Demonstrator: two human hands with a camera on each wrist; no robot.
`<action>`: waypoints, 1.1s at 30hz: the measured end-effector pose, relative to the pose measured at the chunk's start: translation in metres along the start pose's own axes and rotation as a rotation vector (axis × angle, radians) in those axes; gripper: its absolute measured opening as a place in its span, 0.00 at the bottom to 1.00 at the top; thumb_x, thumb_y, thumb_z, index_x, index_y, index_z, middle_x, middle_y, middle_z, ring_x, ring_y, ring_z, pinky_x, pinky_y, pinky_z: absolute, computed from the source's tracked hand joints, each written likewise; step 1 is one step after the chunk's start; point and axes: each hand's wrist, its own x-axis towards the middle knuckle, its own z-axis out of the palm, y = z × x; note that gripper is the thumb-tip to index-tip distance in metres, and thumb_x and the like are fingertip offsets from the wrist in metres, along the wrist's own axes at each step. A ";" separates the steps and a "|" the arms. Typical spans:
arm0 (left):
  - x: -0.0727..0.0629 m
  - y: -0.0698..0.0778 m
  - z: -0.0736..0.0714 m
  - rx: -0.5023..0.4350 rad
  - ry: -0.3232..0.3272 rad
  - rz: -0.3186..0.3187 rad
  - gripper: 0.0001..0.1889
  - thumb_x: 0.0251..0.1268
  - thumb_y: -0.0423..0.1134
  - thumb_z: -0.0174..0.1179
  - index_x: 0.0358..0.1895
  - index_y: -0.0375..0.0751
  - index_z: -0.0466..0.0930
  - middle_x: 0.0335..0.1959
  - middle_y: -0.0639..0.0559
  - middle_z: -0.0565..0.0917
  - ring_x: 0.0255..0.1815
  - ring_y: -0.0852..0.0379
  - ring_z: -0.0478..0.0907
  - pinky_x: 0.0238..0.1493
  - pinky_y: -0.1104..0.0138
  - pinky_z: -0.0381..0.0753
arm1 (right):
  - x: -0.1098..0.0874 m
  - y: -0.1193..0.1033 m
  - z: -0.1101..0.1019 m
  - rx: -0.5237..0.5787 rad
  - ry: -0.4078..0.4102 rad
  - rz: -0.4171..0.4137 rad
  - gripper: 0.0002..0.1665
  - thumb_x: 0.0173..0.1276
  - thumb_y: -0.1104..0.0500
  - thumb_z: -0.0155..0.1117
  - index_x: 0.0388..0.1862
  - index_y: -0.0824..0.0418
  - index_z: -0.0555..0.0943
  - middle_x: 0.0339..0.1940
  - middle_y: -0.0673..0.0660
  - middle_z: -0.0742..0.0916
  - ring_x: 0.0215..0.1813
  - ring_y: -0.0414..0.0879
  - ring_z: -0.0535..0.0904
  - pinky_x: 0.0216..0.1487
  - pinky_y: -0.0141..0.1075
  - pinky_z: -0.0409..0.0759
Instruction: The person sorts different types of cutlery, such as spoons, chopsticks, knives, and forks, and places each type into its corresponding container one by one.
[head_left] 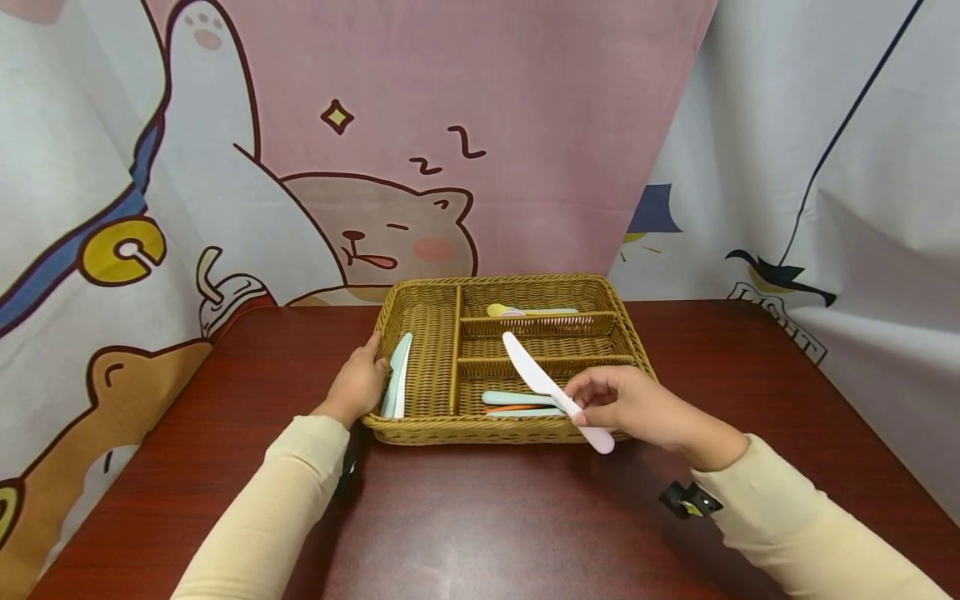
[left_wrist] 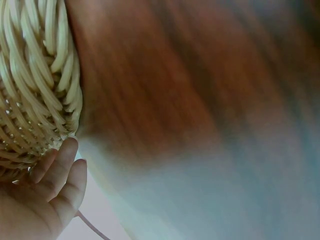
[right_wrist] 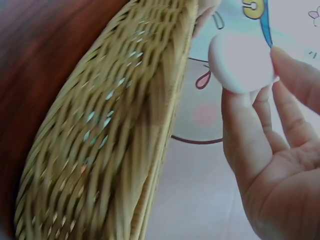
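My right hand (head_left: 637,408) pinches a pale pink plastic knife (head_left: 531,367) by its handle between thumb and fingers. The knife slants over the basket's front right, blade up toward the back left. In the right wrist view the rounded handle end (right_wrist: 240,62) shows between the fingertips. My left hand (head_left: 360,383) rests against the left side of a woven cutlery basket (head_left: 420,429), its fingers (left_wrist: 62,170) fairly straight along the outer wall. A mint knife (head_left: 395,379) and a white one beside it lean in the left compartment, close to that hand.
Mint handles (head_left: 517,398) and an orange piece (head_left: 510,408) lie in the front right compartment. A yellow-headed spoon (head_left: 498,310) lies with other pieces in the back right one. The basket stands on a dark red wooden table (head_left: 450,517), before a printed cloth (head_left: 525,142).
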 end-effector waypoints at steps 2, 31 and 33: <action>0.000 0.000 0.000 -0.001 0.002 -0.001 0.30 0.79 0.37 0.38 0.78 0.36 0.41 0.71 0.26 0.56 0.72 0.34 0.56 0.70 0.46 0.57 | 0.005 -0.003 0.002 0.054 0.026 0.030 0.16 0.61 0.67 0.68 0.47 0.70 0.80 0.34 0.59 0.82 0.36 0.47 0.80 0.34 0.39 0.83; -0.001 0.000 0.001 0.014 0.006 0.021 0.30 0.79 0.36 0.38 0.77 0.34 0.42 0.70 0.25 0.58 0.70 0.32 0.59 0.68 0.45 0.60 | 0.076 -0.035 0.054 0.563 0.044 0.098 0.21 0.67 0.72 0.57 0.59 0.70 0.70 0.38 0.57 0.83 0.35 0.47 0.83 0.38 0.44 0.85; -0.001 0.000 -0.001 0.011 0.005 0.018 0.30 0.79 0.36 0.38 0.77 0.34 0.42 0.70 0.25 0.58 0.70 0.32 0.59 0.69 0.45 0.60 | 0.080 -0.038 0.058 0.575 0.059 0.108 0.21 0.67 0.71 0.57 0.59 0.69 0.70 0.39 0.56 0.83 0.36 0.46 0.82 0.37 0.42 0.84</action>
